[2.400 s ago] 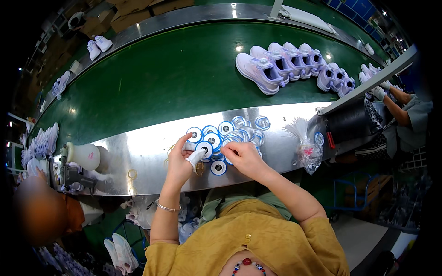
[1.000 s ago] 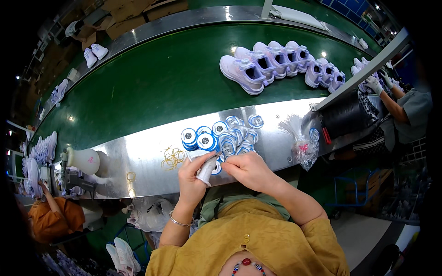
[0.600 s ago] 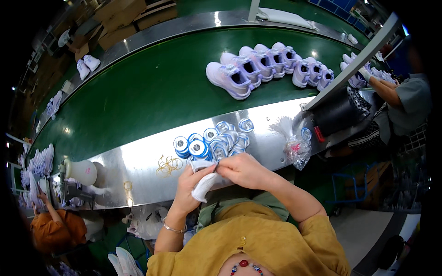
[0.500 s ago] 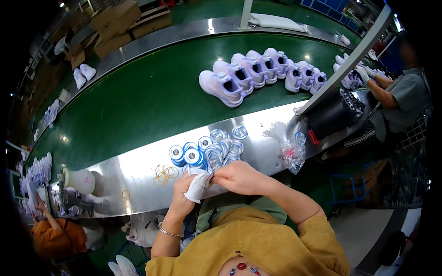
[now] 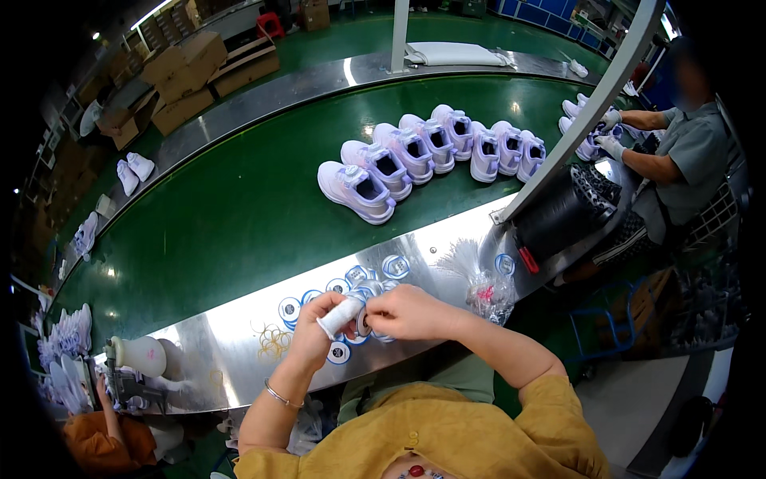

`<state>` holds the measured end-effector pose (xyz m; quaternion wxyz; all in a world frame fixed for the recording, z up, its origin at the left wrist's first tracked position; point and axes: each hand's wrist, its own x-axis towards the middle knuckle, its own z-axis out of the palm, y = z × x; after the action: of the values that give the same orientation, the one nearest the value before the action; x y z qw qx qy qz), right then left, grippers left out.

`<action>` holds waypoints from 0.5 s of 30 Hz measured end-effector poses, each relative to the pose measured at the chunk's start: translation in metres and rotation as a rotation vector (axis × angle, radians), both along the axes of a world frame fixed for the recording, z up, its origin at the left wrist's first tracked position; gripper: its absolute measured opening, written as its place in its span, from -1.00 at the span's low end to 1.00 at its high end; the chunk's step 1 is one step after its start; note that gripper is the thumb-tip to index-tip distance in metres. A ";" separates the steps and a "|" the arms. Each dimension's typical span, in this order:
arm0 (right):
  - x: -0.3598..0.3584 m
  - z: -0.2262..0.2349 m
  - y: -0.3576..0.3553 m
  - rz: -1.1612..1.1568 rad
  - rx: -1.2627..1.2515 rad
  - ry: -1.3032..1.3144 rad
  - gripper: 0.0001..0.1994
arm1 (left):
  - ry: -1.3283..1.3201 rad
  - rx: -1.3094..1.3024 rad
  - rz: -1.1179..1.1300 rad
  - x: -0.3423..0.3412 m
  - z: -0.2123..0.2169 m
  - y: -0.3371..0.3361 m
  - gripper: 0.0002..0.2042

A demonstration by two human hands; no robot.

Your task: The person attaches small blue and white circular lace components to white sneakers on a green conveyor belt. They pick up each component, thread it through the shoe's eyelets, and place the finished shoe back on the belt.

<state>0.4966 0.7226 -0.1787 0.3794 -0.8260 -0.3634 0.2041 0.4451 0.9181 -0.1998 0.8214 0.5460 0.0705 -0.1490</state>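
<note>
White roll point(image 5: 341, 316) pinched in left hand point(image 5: 317, 329), above near edge of steel counter point(image 5: 223, 351); fingers closed around it. Right hand point(image 5: 409, 311) just beside, fingers curled onto small round disc point(image 5: 364, 321) at roll's end. Round blue-and-white labels point(image 5: 343, 286) scattered on counter beneath and beyond both hands. Clear plastic bag point(image 5: 488, 292) to right. Row of pale lilac shoes point(image 5: 435, 152) farther off on green belt point(image 5: 223, 215). Brown cardboard boxes point(image 5: 185, 76) at far left.
</note>
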 end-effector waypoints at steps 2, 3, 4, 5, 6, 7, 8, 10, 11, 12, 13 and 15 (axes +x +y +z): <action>0.014 0.003 -0.006 -0.097 0.077 0.181 -0.79 | -0.011 0.121 0.021 0.017 0.008 -0.005 -0.90; 0.019 0.002 -0.007 -0.165 0.132 0.185 -0.75 | -0.016 0.181 0.032 0.025 0.011 -0.006 -0.90; 0.023 0.000 -0.007 -0.233 0.187 0.193 -0.71 | -0.123 0.380 0.044 0.033 0.007 -0.006 -0.91; 0.026 0.002 -0.007 -0.301 0.241 0.200 -0.66 | -0.264 0.524 0.076 0.039 0.005 -0.008 -0.91; 0.031 0.007 -0.009 -0.274 0.210 0.196 -0.58 | -0.406 0.668 0.109 0.046 0.002 -0.012 -0.90; 0.035 0.004 -0.009 -0.284 0.217 0.152 -0.61 | -0.550 0.809 0.136 0.053 0.003 -0.016 -0.90; 0.040 -0.003 -0.006 -0.293 0.225 0.108 -0.63 | -0.607 0.834 0.142 0.059 0.007 -0.021 -0.89; 0.053 -0.021 -0.007 -0.306 0.294 0.127 -0.69 | -0.602 0.868 0.107 0.071 0.018 -0.028 -0.89; 0.063 -0.031 -0.011 -0.315 0.354 0.188 -0.73 | -0.603 0.882 0.087 0.079 0.022 -0.030 -0.89; 0.071 -0.037 -0.015 -0.322 0.415 0.248 -0.77 | -0.549 0.853 0.057 0.086 0.023 -0.031 -0.91; 0.076 -0.035 -0.018 -0.312 0.401 0.292 -0.79 | -0.547 0.812 0.052 0.091 0.022 -0.032 -0.91; 0.085 -0.030 -0.024 -0.292 0.374 0.380 -0.83 | -0.543 0.730 0.042 0.103 0.017 -0.035 -0.92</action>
<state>0.5815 0.6987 -0.2087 0.6114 -0.7325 -0.1946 0.2277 0.5482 0.8833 -0.1823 0.5669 0.8174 -0.0884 0.0508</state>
